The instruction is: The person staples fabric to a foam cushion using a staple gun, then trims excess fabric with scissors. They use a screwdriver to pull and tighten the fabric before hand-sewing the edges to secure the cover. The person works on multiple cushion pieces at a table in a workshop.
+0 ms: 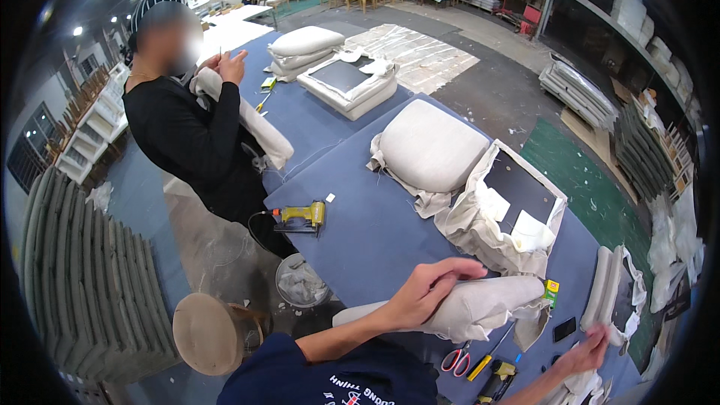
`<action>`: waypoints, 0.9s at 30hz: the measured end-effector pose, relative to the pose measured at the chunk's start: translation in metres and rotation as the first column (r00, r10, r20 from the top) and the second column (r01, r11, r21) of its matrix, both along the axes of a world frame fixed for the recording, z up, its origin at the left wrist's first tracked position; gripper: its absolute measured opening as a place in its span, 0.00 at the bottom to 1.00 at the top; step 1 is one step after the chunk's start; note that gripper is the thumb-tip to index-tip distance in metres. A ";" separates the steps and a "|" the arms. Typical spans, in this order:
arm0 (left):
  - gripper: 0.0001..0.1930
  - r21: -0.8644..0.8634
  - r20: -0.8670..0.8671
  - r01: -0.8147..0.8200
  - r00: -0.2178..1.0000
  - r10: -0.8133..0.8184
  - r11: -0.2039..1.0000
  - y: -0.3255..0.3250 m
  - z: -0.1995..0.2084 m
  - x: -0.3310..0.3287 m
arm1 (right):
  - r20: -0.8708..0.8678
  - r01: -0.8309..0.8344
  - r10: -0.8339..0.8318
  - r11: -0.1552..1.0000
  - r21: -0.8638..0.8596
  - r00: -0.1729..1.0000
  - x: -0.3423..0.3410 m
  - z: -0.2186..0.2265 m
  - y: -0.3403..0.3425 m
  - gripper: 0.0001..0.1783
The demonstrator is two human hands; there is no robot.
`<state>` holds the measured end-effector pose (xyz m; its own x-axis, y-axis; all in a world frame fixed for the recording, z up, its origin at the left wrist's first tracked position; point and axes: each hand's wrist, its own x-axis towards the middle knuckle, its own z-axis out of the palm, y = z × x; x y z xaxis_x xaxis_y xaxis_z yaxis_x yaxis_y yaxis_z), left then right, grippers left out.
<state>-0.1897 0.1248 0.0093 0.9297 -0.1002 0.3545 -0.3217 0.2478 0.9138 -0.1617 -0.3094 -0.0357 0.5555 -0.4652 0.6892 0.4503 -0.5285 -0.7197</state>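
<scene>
One screwdriver [479, 368] and one phone [564, 329] lie between the open left hand [435, 290], over a cushion [495, 304], and right hand [582, 355] (grip unclear).

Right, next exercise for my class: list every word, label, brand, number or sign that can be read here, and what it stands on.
Navy shirt: white lettering beside a red-and-white emblem; I won't copy its words.
Small green-and-yellow box: printing too small to read.
Small yellow-green box farther off: too small to read.
Yellow air gun: any marking is too small to read.
</scene>
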 end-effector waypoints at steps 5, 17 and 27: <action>0.29 -0.304 0.044 0.289 0.956 -0.289 0.908 -0.011 -0.004 0.042 | 0.204 -0.384 0.410 0.910 -0.155 0.889 0.086 0.084 0.185 0.09; 0.38 -0.438 -0.146 0.201 0.946 -0.289 0.876 0.017 0.001 0.124 | -0.377 -0.820 0.743 0.564 -0.093 0.553 0.128 0.066 0.306 0.11; 0.22 0.027 0.095 -0.308 0.948 0.305 0.951 0.038 -0.011 0.103 | -0.527 -0.815 0.668 0.573 -0.086 0.526 0.167 0.044 0.284 0.08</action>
<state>-0.0868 0.1626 -0.0013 0.8828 0.1684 0.4384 -0.4564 0.0876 0.8854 0.0052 -0.0252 0.0082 0.8396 0.4312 0.3304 0.4914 -0.3436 -0.8003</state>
